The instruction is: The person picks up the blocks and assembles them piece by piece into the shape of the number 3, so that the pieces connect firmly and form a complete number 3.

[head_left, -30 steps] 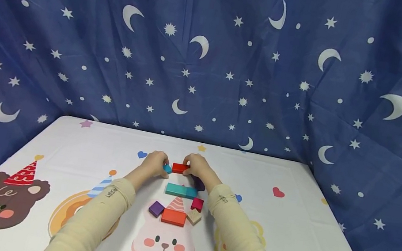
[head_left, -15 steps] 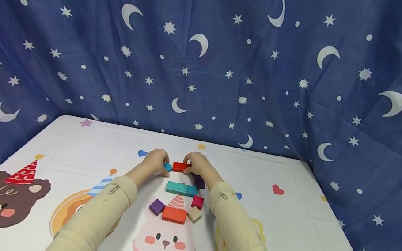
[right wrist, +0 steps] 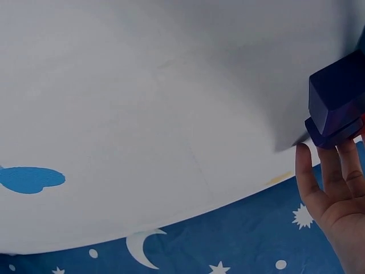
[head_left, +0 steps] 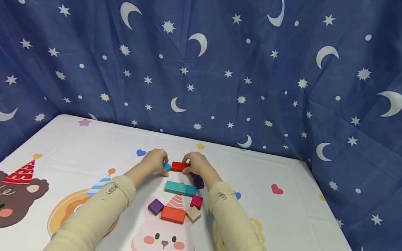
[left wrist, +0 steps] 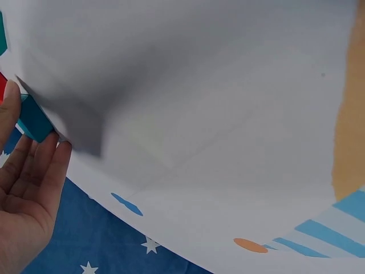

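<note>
My left hand (head_left: 154, 161) pinches a small blue-teal block (head_left: 167, 166) between thumb and fingers; the left wrist view shows this block (left wrist: 35, 120) tilted close over the table. Just right of it lies a long red block (head_left: 179, 167), its right end gripped by the thumb and fingers of my right hand (head_left: 199, 165). Two dark purple pieces, an upper block (right wrist: 339, 91) and a flatter one (right wrist: 336, 134), sit beside the right fingers in the right wrist view. Most of the red block is hidden there.
Nearer the body lie a long teal block (head_left: 175, 188) with a bluer right end, a crimson cube (head_left: 196, 201), a plain wood block (head_left: 193, 214), an orange-red block (head_left: 173, 215) and a purple block (head_left: 156, 207). A starry blue curtain (head_left: 209, 77) stands behind the white printed table (head_left: 257, 171).
</note>
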Motion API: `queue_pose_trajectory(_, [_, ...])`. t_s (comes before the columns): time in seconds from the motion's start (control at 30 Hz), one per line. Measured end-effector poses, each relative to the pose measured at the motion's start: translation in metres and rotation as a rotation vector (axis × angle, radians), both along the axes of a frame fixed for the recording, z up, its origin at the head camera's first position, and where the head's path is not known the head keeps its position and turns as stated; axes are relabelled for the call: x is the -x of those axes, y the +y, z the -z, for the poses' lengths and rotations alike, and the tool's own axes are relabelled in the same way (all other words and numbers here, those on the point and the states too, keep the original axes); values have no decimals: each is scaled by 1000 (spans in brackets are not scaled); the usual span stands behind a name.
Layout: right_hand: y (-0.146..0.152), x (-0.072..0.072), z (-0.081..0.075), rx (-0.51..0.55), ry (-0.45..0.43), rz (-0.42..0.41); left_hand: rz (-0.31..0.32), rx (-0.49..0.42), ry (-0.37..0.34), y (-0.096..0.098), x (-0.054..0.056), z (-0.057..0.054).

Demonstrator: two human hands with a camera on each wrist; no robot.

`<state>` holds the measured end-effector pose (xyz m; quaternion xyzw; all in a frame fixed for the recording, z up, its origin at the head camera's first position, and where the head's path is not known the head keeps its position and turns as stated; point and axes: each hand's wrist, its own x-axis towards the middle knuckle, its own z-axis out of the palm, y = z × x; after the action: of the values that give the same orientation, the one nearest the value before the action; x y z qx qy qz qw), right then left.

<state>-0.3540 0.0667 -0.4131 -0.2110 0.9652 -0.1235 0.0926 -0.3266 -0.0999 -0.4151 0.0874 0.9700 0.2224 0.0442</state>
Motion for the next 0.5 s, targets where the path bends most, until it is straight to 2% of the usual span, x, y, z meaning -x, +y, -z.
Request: queue_pose_trajectory(0.5, [2,0,3,21,-16,24,5,31,-18,2,-1,-1])
